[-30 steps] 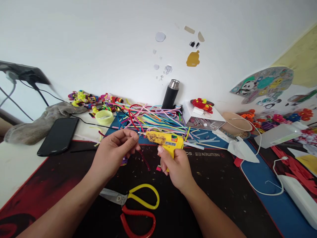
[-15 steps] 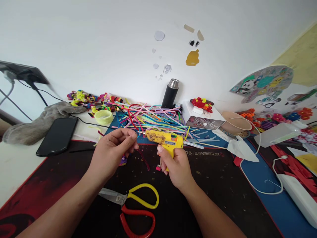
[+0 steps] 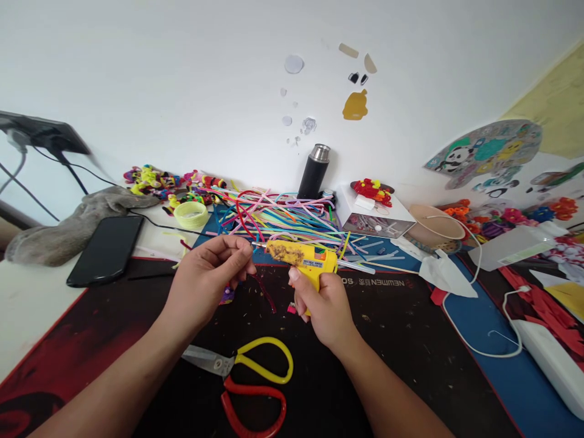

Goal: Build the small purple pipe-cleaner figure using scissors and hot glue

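gripping the yellow glue gun [image 3: 292,252] in my right hand [image 3: 326,304], fingers [image 3: 300,304] curled round its handle [image 3: 312,281]; left hand [image 3: 207,267] pinching a dark red pipe cleaner [image 3: 265,294] near the nozzle [image 3: 259,244].

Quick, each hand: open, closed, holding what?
Left hand: closed in a pinch, apparently holding the dark red stem.
Right hand: closed, holding the glue gun.

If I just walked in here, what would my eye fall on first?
Probably the bright yellow glue gun in the right hand, its metal nozzle close to the left hand. Behind it, a tangle of many-coloured pipe cleaners spreads toward the wall. Nearer the viewer, big scissors with one yellow and one red handle lie on the dark mat.
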A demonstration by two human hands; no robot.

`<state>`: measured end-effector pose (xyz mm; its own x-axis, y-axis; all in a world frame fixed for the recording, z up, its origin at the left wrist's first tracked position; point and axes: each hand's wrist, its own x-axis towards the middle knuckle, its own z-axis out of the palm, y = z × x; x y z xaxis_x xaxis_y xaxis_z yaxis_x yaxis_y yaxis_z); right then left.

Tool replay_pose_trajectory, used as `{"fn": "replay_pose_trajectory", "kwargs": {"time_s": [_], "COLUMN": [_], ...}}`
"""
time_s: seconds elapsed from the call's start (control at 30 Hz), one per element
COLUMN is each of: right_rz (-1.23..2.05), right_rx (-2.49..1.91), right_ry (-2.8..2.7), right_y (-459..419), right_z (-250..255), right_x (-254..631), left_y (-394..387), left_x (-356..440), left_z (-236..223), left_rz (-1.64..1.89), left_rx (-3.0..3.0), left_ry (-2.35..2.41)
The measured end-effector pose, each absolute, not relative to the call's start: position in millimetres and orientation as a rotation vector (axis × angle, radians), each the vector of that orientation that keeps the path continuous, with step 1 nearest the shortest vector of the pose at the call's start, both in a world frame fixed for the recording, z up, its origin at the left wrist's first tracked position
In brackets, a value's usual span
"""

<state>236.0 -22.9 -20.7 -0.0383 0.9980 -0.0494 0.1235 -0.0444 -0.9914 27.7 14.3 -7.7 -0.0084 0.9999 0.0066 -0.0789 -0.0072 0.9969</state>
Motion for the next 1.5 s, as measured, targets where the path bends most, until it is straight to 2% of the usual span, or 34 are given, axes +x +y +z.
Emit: {"fn": "replay_pose_trajectory", "kwargs": {"time_s": [1.5], "right_rz": [1.224], "right_rx": [-1.315], "right_ry": [-1.271], "right_y": [-22.4], "right_z": [-23.2], "right_x": [235.7], "left_y": [13.9], "left_x": [28.0], "left_z": [-10.3], "left_rz": [1.267], "left_rx": [1.133], "left_ry": [1.137]}}
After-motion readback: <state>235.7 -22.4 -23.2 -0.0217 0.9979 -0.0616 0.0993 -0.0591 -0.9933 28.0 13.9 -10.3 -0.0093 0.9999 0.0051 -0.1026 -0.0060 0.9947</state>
